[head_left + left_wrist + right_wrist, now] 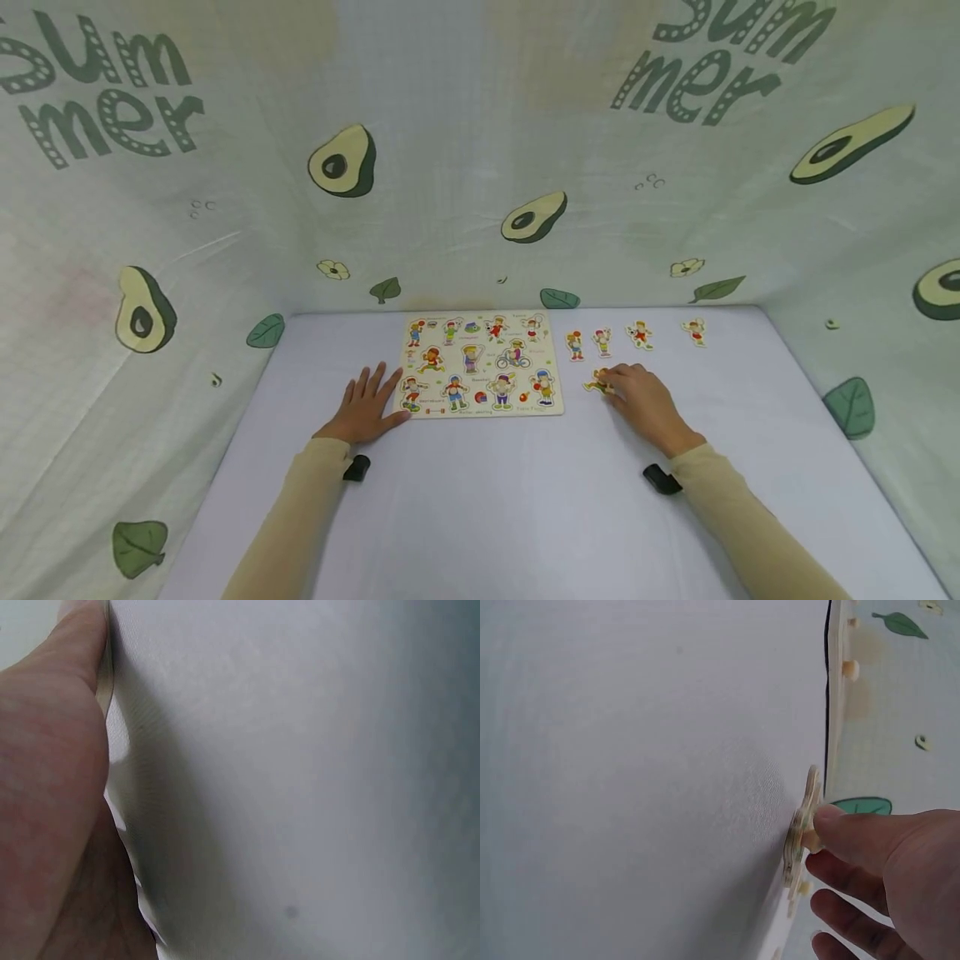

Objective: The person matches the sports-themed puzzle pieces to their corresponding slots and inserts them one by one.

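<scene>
Pinching a small puzzle piece (595,386) by its knob (810,840), the right hand (647,405) has it just right of the puzzle board (550,362). The board's long side runs left to right between both hands. I see the left hand (364,409) spread out, touching the board's left edge.

Left fingers (376,380) splayed, right fingers (847,878) in a pinch

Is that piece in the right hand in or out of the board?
Out: the piece is right of the board, apart from it, and the right hand pinches its knob.
</scene>
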